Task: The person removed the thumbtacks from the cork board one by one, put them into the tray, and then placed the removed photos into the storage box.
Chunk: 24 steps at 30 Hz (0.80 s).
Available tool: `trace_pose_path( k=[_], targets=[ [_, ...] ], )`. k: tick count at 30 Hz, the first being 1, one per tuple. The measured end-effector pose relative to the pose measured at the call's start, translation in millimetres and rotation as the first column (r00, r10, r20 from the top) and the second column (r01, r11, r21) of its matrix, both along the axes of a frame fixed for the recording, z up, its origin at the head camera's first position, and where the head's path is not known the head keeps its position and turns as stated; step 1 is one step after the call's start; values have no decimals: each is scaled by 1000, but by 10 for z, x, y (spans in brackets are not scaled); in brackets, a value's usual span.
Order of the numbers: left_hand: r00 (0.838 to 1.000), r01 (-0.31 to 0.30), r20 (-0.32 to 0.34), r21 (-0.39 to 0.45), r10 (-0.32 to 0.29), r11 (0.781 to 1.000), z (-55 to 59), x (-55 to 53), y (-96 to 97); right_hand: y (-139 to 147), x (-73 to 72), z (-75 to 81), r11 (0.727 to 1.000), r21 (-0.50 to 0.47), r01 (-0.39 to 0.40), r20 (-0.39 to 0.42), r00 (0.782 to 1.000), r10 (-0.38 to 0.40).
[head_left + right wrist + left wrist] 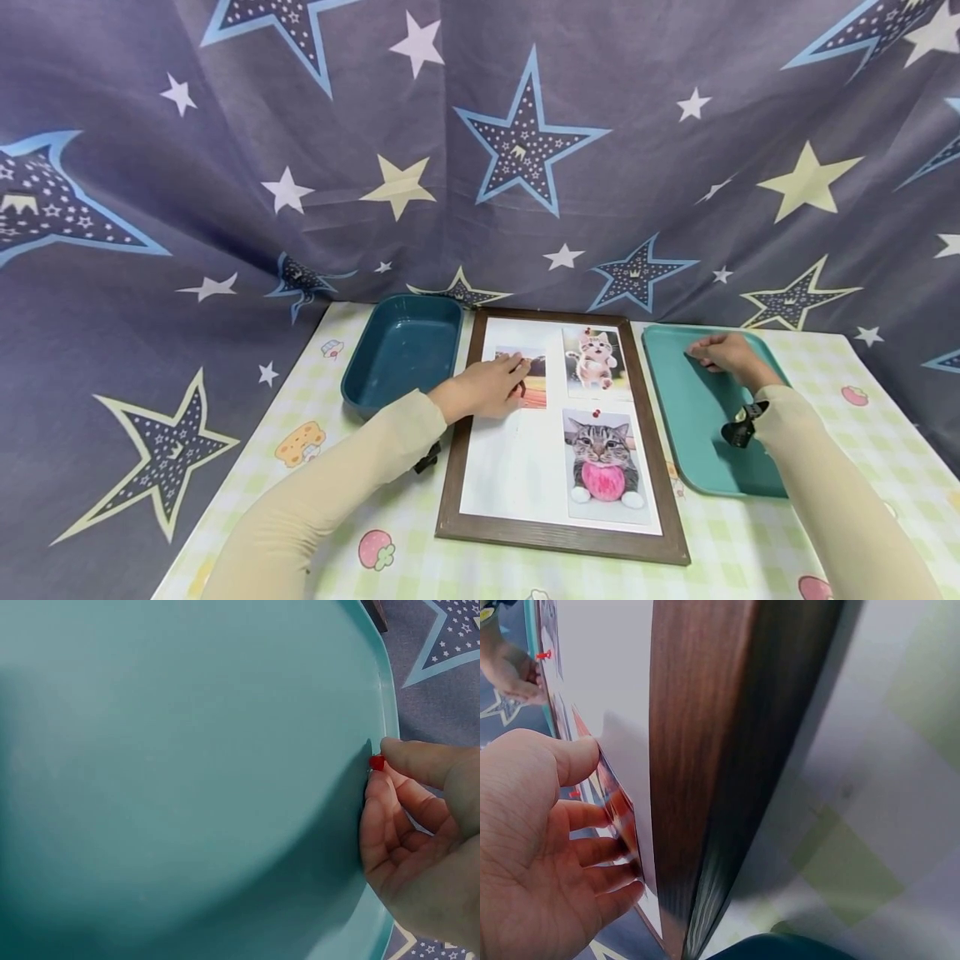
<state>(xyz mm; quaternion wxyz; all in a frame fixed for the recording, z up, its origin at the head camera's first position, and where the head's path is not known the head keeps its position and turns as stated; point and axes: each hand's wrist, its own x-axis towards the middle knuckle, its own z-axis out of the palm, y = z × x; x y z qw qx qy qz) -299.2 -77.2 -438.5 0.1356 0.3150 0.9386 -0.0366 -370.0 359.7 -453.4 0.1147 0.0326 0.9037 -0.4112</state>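
My left hand (487,387) lies over a photo (534,392) on the upper left of a white board in a brown wooden frame (555,544). Thumb and fingertips touch the photo, and the hand covers part of it. In the left wrist view the fingers (600,855) are spread and slightly bent along its surface. Over the far part of a teal tray (693,450), my right hand (726,357) pinches a red push pin (376,762) between thumb and fingers. The right wrist view shows the pin close to the tray's edge.
Two cat photos, one of a kitten (595,360) and one of a tabby with a pink ball (603,462), hang on the board's right half, each under a red pin. A dark teal bin (402,350) stands left of the frame. A starry curtain (480,242) hangs behind.
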Motion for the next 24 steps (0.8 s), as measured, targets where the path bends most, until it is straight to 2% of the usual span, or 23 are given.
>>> trace_pose_path(
  k=[24],
  targets=[
    [1000, 11, -10, -4, -11, 1000, -22, -13, 1, -2, -2, -2, 1000, -9, -14, 11, 1000, 15]
  ],
)
